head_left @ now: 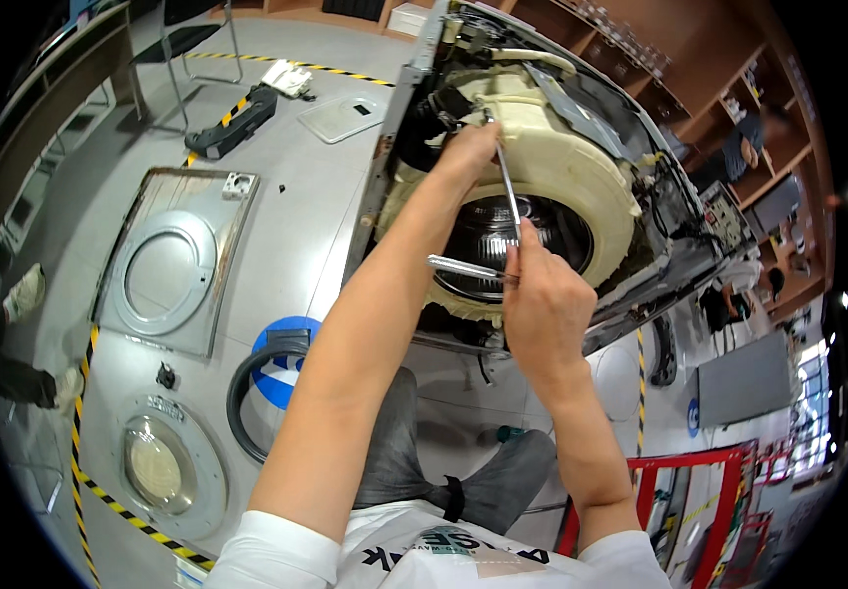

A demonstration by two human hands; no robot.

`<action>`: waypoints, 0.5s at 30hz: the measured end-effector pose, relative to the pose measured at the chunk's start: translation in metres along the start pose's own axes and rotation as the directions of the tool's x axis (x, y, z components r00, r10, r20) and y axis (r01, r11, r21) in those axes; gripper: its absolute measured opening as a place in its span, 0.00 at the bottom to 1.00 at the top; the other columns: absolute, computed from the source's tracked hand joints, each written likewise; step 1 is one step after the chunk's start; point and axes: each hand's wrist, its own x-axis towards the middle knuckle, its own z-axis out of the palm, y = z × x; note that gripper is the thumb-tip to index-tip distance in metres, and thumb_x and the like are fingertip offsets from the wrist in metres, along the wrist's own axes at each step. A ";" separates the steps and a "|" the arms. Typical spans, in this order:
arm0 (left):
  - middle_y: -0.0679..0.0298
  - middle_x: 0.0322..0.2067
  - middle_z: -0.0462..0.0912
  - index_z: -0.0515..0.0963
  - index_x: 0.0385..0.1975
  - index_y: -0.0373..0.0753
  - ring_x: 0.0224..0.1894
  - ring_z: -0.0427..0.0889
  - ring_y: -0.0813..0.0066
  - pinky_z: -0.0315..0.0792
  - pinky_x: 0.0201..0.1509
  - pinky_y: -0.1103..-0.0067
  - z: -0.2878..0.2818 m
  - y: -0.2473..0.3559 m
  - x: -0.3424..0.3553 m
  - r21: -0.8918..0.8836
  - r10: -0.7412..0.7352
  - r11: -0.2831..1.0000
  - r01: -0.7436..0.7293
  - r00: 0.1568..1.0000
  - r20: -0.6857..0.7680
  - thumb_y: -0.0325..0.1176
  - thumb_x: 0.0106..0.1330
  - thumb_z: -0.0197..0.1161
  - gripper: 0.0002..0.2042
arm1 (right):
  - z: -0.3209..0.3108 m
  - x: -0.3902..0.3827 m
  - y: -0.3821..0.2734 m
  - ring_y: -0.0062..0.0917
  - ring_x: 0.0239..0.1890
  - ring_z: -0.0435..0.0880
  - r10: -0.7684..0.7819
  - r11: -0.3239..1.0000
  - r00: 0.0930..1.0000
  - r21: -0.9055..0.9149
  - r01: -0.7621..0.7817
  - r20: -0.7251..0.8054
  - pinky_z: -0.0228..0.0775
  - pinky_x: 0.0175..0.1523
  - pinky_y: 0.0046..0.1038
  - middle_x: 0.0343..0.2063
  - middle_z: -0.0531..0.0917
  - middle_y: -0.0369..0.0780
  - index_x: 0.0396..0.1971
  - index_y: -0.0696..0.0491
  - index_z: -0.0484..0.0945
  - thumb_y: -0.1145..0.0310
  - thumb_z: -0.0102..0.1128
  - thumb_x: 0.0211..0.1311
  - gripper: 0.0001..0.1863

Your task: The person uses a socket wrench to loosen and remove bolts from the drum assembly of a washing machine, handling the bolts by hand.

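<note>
My right hand (549, 299) is closed round the near end of a metal wrench (510, 187) with a long shaft. Its bright side handle sticks out to the left of my fist, in front of the drum opening. At the shaft's far end, the fingers of my left hand (470, 149) are pinched round it, against the top of the cream tub (581, 162). The part under the wrench tip is hidden by those fingers. The tub sits inside an opened washing machine (373, 211), whose dark metal drum (566, 231) shows through the round opening.
On the floor to the left lie a washing machine front panel (216, 304), a round glass door (203, 461), a grey rubber ring (237, 402) and a dark elongated part (237, 126). A red metal frame (645, 481) stands at the lower right. Another person's shoe (26, 294) shows far left.
</note>
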 end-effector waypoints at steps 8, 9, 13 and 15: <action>0.58 0.17 0.73 0.73 0.28 0.31 0.11 0.68 0.70 0.61 0.15 0.74 0.002 -0.010 0.017 0.355 0.180 0.930 -0.098 0.962 -0.204 0.43 0.67 0.44 0.19 | -0.014 -0.020 0.015 0.31 0.20 0.78 0.164 0.949 0.975 0.293 -0.115 -0.151 0.66 0.24 0.28 0.19 0.78 0.43 0.42 0.60 0.75 0.73 0.56 0.56 0.13; 0.48 0.24 0.78 0.71 0.28 0.30 0.26 0.78 0.52 0.69 0.31 0.65 0.018 -0.013 0.012 0.609 0.480 0.771 -0.184 0.797 -0.367 0.41 0.66 0.46 0.18 | -0.017 -0.028 0.020 0.31 0.21 0.78 0.212 0.924 0.963 0.355 -0.141 -0.167 0.66 0.24 0.28 0.20 0.79 0.44 0.42 0.60 0.75 0.73 0.56 0.56 0.13; 0.44 0.32 0.78 0.69 0.36 0.33 0.37 0.76 0.45 0.69 0.39 0.60 0.035 0.000 -0.005 0.704 0.548 0.689 -0.172 0.760 -0.351 0.38 0.66 0.44 0.13 | -0.030 -0.065 0.036 0.23 0.16 0.74 0.470 0.718 0.881 0.602 -0.349 -0.050 0.61 0.23 0.21 0.19 0.78 0.42 0.44 0.61 0.75 0.76 0.51 0.60 0.13; 0.43 0.32 0.78 0.68 0.36 0.33 0.37 0.76 0.45 0.68 0.40 0.60 0.050 0.015 -0.006 0.736 0.595 0.645 -0.204 0.739 -0.317 0.38 0.66 0.44 0.12 | -0.041 -0.082 0.048 0.17 0.16 0.70 0.621 0.438 0.779 0.786 -0.437 0.087 0.58 0.22 0.18 0.17 0.76 0.36 0.45 0.60 0.75 0.76 0.50 0.61 0.13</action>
